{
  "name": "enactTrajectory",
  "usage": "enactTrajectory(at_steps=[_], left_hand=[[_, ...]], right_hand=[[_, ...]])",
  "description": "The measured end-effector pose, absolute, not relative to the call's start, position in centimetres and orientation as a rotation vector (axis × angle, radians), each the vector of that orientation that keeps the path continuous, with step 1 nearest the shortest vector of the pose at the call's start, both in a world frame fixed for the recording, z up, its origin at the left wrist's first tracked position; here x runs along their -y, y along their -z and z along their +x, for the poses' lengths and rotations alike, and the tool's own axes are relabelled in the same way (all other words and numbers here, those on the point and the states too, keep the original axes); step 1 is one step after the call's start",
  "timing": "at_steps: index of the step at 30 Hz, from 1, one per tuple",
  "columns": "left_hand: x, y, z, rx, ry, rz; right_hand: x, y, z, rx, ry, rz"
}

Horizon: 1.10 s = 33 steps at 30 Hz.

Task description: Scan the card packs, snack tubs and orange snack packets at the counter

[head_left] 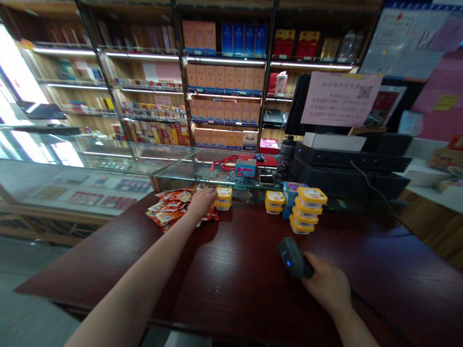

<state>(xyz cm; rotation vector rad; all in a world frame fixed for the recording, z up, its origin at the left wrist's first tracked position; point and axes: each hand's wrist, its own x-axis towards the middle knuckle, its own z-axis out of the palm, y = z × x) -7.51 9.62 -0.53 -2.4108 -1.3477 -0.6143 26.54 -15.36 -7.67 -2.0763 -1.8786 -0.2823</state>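
Note:
My right hand (327,279) grips a black barcode scanner (291,258) with a lit blue light, held over the dark wooden counter (231,270). My left hand (203,202) reaches to the far side, its bent fingers among orange-red snack packets (168,207) and against the left edge of two stacked yellow-lidded tubs (223,198). The fingertips are hidden, so what they hold cannot be made out. Right of centre are another short stack of yellow-lidded tubs (275,201) and a taller one (307,212), with blue boxes (289,195) between them.
A glass display case (177,166) borders the far edge, bearing a small blue-pink box (246,168), a phone (266,177) and a dark bottle (286,156). A monitor with a pink notice (340,99) stands at right. The scanner's cable (376,308) trails right. Stocked shelves (224,91) line the back.

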Motion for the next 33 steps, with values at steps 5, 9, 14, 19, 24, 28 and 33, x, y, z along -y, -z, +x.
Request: enactTrajectory(at_steps=[5, 9, 14, 19, 24, 28, 33], left_hand=[[-8.4, 0.4, -5.9, 1.285, 0.716, -2.396], [-6.2, 2.4, -4.2, 1.310, 1.034, -2.382], [-3.6, 5.8, -2.8, 1.379, 1.217, -2.414], [-2.6, 7.0, -2.5, 1.496, 1.173, -2.419], [-2.4, 6.8, -2.2, 1.562, 1.043, -2.467], [-2.1, 6.7, -2.0, 1.559, 1.000, -2.478], [-1.9, 6.7, -2.0, 1.546, 1.029, -2.469]], right_hand=[[15.3, 8.1, 26.8, 1.891, 0.285, -2.050], [15.2, 8.2, 26.8, 1.891, 0.266, -2.046], [15.1, 7.6, 26.1, 1.915, 0.236, -2.067], [14.6, 5.6, 24.6, 1.864, -0.095, -2.078], [13.3, 4.7, 22.9, 1.702, -0.541, -1.707], [12.8, 4.7, 21.2, 1.622, -0.687, -1.479], [13.1, 4.7, 19.7, 1.593, -0.611, -1.490]])
